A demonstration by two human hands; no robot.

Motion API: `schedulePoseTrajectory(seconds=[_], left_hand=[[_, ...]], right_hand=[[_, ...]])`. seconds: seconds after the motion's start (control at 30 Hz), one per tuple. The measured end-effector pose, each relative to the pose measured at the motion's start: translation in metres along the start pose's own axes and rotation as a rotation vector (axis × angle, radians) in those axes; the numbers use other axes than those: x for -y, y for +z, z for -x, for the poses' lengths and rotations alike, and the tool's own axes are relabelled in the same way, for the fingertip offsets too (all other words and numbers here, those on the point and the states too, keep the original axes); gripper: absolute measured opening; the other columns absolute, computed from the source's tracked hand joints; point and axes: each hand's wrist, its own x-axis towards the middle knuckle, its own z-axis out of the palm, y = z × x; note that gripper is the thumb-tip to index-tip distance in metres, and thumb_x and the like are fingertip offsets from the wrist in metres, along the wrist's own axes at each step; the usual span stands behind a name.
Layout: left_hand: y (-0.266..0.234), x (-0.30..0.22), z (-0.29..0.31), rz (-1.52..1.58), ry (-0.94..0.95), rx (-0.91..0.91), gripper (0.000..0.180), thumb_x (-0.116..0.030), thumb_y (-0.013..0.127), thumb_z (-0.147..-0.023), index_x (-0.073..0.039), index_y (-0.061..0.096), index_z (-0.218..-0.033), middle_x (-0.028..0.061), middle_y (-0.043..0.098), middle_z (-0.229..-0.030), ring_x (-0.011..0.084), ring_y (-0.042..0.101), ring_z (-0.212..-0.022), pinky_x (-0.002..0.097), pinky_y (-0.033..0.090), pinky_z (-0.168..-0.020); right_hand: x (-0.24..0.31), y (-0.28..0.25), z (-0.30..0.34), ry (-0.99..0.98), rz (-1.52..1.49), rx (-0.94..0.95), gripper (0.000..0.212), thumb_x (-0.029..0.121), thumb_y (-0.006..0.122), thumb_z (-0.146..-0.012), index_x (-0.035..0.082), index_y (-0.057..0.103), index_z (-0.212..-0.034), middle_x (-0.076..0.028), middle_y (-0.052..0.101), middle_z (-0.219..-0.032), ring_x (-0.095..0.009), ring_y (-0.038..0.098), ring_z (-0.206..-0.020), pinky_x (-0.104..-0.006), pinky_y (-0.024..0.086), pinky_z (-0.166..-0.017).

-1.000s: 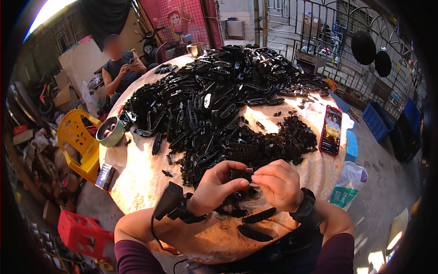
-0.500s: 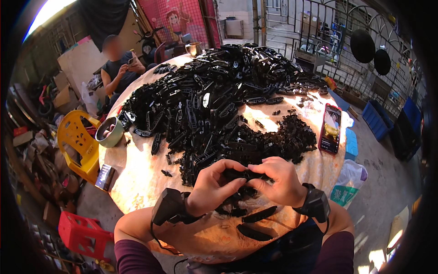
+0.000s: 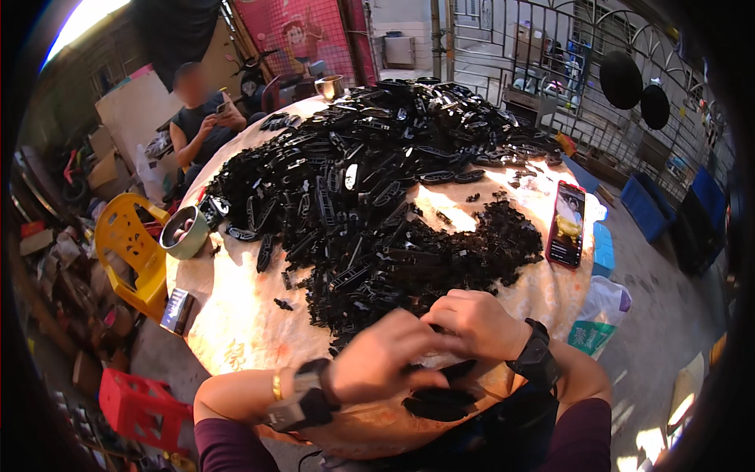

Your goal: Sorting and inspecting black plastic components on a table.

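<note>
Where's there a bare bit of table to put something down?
On the left: bare cloth between the green bowl, small box and black pile. A smaller patch lies between the phone and right hand. The pile crowds the middle and far side.

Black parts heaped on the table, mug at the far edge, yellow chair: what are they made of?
Black parts: probably molded plastic, glossy; sharp highlights and repeated slotted shapes, though coated metal can't be ruled out.
Mug: looks like bare polished metal, perhaps steel; silvery with bright glints.
Yellow chair: likely molded plastic, smooth; uniform color and cutouts through the back.
</note>
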Motion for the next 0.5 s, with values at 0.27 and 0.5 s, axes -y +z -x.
schedulePoseTrajectory(seconds=[0.27, 0.5], left_hand=[[-0.041, 0.055, 0.006, -0.554, -0.291, 0.021, 0.026, -0.011, 0.073, -0.075, -0.006, 0.067, -0.1, 0.0086, 0.058, -0.098, 0.028, 0.052, -0.096, 0.0377, 0.046, -0.084], [-0.039, 0.048, 0.005, -0.722, -0.381, 0.094, 0.026, -0.014, 0.073, -0.076, -0.01, 0.067, -0.101, 0.0075, 0.058, -0.097, 0.0275, 0.053, -0.096, 0.0369, 0.045, -0.083]], right_hand=[[0.006, 0.004, -0.006, -0.036, 0.292, -0.231, 0.015, 0.014, 0.068, -0.076, 0.007, 0.061, -0.087, -0.005, 0.051, -0.081, -0.022, 0.055, -0.08, -0.0307, 0.047, -0.066], [-0.001, 0.009, -0.001, -0.009, 0.349, -0.114, 0.012, 0.012, 0.068, -0.074, 0.009, 0.057, -0.079, -0.005, 0.051, -0.08, -0.021, 0.054, -0.076, -0.0316, 0.047, -0.065]])
